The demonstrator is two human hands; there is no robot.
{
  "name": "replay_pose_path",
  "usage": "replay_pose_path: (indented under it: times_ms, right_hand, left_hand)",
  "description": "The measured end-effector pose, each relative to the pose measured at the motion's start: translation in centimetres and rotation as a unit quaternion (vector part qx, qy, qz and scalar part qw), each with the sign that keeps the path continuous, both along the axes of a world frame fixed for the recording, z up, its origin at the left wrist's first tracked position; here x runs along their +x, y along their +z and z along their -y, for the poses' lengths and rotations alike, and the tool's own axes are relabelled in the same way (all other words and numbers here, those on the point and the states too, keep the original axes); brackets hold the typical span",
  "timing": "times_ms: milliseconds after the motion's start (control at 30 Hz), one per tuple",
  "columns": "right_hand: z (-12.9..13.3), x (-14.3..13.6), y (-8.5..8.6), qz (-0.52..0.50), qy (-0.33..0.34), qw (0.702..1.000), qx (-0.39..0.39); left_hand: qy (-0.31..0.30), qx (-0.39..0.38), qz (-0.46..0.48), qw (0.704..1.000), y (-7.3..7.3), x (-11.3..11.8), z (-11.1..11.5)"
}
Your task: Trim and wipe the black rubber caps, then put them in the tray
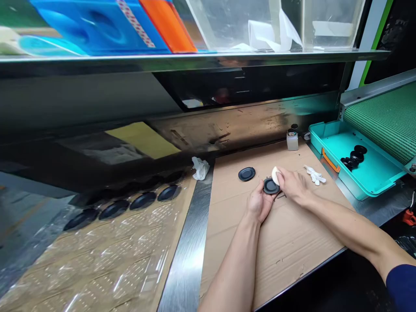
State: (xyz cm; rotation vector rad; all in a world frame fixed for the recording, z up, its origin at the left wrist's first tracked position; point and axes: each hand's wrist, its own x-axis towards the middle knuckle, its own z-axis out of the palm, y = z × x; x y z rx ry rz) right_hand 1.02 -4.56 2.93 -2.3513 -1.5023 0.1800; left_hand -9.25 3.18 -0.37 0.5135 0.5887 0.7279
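Observation:
My left hand (pixel 258 203) is closed around a black round part (pixel 271 186), held just above the cardboard sheet (pixel 234 242). Pinched in my right hand (pixel 290 184) is a white pad (pixel 275 175), which meets the upper right rim of that part. A second black round part (pixel 246 174) lies flat on the cardboard, left of my hands. To the right of my right hand rests a crumpled white cloth or glove (pixel 314 175). Behind it stands a small whitish bottle (pixel 292 141) with a metallic top.
At left, a clear plastic tray (pixel 130 255) holds several black round parts (pixel 143 200) in its back row. A crumpled white tissue (pixel 200 168) sits near it. A teal bin (pixel 360 173) with black pieces stands at right, by a green conveyor (pixel 386 117). A metal shelf (pixel 208 62) overhangs the back.

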Motion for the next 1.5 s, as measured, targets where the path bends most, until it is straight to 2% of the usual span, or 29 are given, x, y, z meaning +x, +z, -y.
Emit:
replay_pose_path:
  times_ms: [100,233,300,367,500,633,733,833,967,1033,1067,1133,1200,1267,1333,1500]
  right_hand:
    - [0.2,-0.2,0.0,0.004,0.039,0.999,0.010]
    - [0.1,-0.4,-0.2,-0.001,0.010,1.000,0.009]
    - [-0.1,-0.2,-0.2,0.003,0.026,0.999,0.018]
    - [-0.2,0.5,-0.2,0.001,0.029,0.999,0.020]
    - [-0.3,2.7,0.0,-0.012,-0.040,0.998,0.045]
    - [0.2,4.1,0.2,-0.005,-0.009,0.999,0.050]
    - [0.3,4.9,0.4,0.039,0.003,0.995,0.088]
    - [0.3,6.1,0.8,0.080,-0.040,0.991,0.101]
    - [0.6,7.5,1.4,0.144,-0.119,0.980,0.064]
    - [0.7,8.1,1.5,0.155,-0.137,0.978,0.015]
    - [0.8,8.4,1.5,0.152,-0.137,0.979,-0.014]
    - [0.7,8.8,1.4,0.143,-0.126,0.980,-0.061]
    - [0.6,8.9,1.1,0.144,-0.105,0.981,-0.080]
    - [0.4,8.9,0.8,0.156,-0.082,0.981,-0.077]
    - [0.3,8.7,0.6,0.165,-0.070,0.981,-0.072]
    - [0.3,8.3,0.6,0.167,-0.073,0.980,-0.076]
  left_hand:
    - [-0.023,-0.007,0.002,1.000,0.2,-0.1,0.1]
    - [-0.006,-0.003,-0.012,1.000,0.5,0.0,0.2]
    - [-0.021,-0.006,-0.009,1.000,0.6,0.0,0.3]
    - [-0.014,-0.012,-0.007,1.000,0.7,-0.1,0.2]
    - [0.014,-0.015,0.001,1.000,1.0,-0.6,-0.3]
    - [0.032,-0.023,0.029,0.999,1.2,-1.4,-0.8]
    - [0.026,-0.033,0.062,0.997,1.6,-1.8,-0.8]
    - [0.022,-0.043,0.076,0.996,2.0,-2.0,-0.7]
    - [0.004,-0.034,0.089,0.995,2.3,-2.2,-0.8]
    - [0.003,-0.013,0.084,0.996,2.2,-2.2,-0.8]
    - [0.023,0.011,0.068,0.997,2.2,-2.1,-0.8]
    - [0.114,0.092,0.004,0.989,2.1,-1.9,-0.4]
    - [0.218,0.200,-0.069,0.953,2.2,-1.7,0.4]
    - [0.268,0.290,-0.113,0.912,2.5,-1.6,1.2]
    - [0.268,0.331,-0.126,0.896,2.9,-1.5,2.0]
    - [0.230,0.315,-0.112,0.914,3.5,-1.5,2.8]
